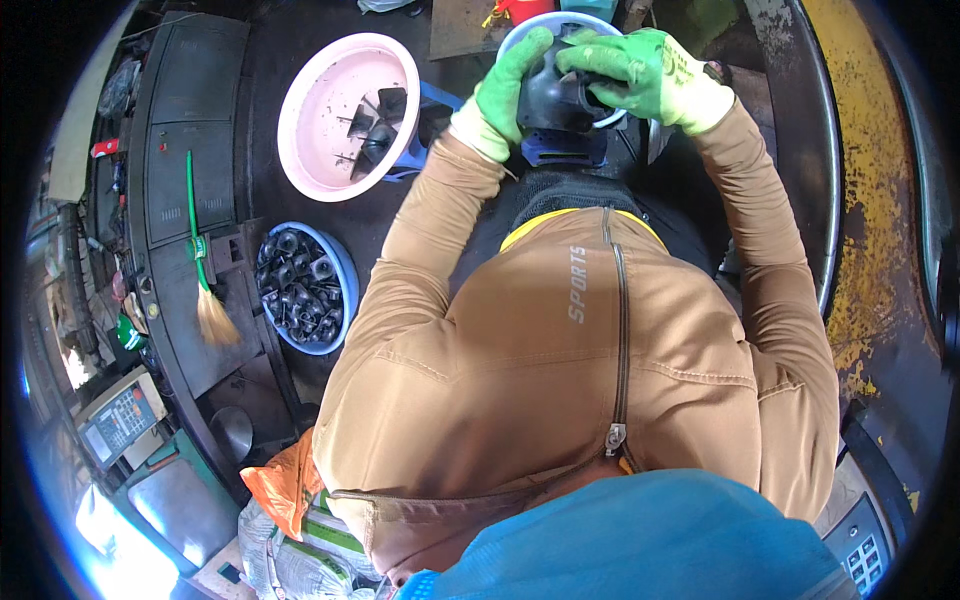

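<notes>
In front of me, at the top of the head view, is a rounded black plastic part (548,98) with a round opening. My left hand (508,88), in a green glove, grips its left side with the thumb near the top. My right hand (645,75), gloved the same, has its fingers bent over the part's upper right side and opening. Both hands are closed on it. Something small and pale shows at my right fingertips; I cannot make it out. A pale basin (512,38) lies behind the part, partly hidden, and below it a blue plastic stool (565,148) shows.
A pink basin (298,125) with a few black finned pieces (375,140) stands on the left. Nearer is a blue basin (349,290) full of black parts. A green-handled broom (193,220) rests against a dark metal cabinet (190,110). Worn yellow metal (865,200) borders the right.
</notes>
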The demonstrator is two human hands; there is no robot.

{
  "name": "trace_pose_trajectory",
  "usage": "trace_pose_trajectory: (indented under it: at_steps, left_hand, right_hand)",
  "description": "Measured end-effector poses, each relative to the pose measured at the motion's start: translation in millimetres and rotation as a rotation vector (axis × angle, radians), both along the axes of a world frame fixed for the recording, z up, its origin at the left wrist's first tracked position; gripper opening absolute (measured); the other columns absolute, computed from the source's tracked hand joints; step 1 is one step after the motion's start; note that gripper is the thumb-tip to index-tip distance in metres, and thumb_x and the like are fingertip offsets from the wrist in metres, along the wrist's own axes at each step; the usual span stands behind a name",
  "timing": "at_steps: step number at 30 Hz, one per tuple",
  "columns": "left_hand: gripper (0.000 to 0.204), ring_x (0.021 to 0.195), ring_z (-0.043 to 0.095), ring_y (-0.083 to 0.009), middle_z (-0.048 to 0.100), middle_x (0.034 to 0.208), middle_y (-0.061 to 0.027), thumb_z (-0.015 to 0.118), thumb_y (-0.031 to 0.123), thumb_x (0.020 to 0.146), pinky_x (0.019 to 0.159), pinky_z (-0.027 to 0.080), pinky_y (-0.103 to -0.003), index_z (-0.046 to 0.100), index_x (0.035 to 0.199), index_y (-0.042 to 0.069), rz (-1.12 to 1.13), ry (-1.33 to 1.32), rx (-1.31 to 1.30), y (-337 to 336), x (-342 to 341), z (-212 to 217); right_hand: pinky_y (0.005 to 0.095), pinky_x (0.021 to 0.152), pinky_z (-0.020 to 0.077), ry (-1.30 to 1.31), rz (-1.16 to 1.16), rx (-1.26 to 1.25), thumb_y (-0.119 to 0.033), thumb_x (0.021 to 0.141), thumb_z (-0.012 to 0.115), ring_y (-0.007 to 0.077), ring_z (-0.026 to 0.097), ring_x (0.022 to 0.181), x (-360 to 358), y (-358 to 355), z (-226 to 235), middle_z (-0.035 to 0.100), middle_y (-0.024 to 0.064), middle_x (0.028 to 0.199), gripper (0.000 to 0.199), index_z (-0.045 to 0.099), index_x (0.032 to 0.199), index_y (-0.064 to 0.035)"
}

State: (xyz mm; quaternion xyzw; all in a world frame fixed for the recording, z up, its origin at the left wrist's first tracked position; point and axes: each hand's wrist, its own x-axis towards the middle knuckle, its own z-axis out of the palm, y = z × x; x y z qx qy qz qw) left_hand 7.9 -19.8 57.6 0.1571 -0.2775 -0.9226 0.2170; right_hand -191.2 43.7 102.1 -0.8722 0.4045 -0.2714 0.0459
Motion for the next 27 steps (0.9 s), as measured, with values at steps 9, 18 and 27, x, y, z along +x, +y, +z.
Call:
trace_pose_trajectory:
  at_steps: [9,18,27]
  left_hand:
    - [0.068,0.113,0.059,-0.0366,0.055,0.127,-0.0264,0.055,0.052,0.091,0.093,0.052,-0.049,0.044,0.138,0.004,0.312,0.086,-0.058,-1.5,1.7,-13.5]
    - [0.057,0.113,0.058,-0.0321,0.058,0.125,-0.0170,0.056,0.042,0.092,0.093,0.051,-0.049,0.050,0.135,0.005,0.307,0.070,-0.125,7.4,-2.1,2.7]
    - [0.056,0.119,0.054,-0.0301,0.057,0.128,-0.0152,0.059,0.034,0.090,0.098,0.047,-0.046,0.048,0.136,0.005,0.389,0.099,-0.271,7.1,-1.7,24.2]
  right_hand:
    - [0.0369,0.079,0.0536,-0.187,-0.331,0.245,-0.029,0.096,0.055,0.0293,0.067,0.094,4.3,24.8,-11.3,0.068,0.0119,0.107,0.032,0.062,0.121,-0.0099]
    - [0.0389,0.080,0.0541,-0.112,-0.278,0.041,-0.019,0.092,0.058,0.0304,0.066,0.097,-3.7,22.5,-38.5,0.066,0.0116,0.114,0.030,0.062,0.120,-0.0086]
    - [0.0381,0.084,0.0532,-0.322,-0.206,0.145,-0.013,0.093,0.057,0.0340,0.064,0.101,3.9,23.3,-43.4,0.062,0.0166,0.119,0.027,0.061,0.118,-0.0014]
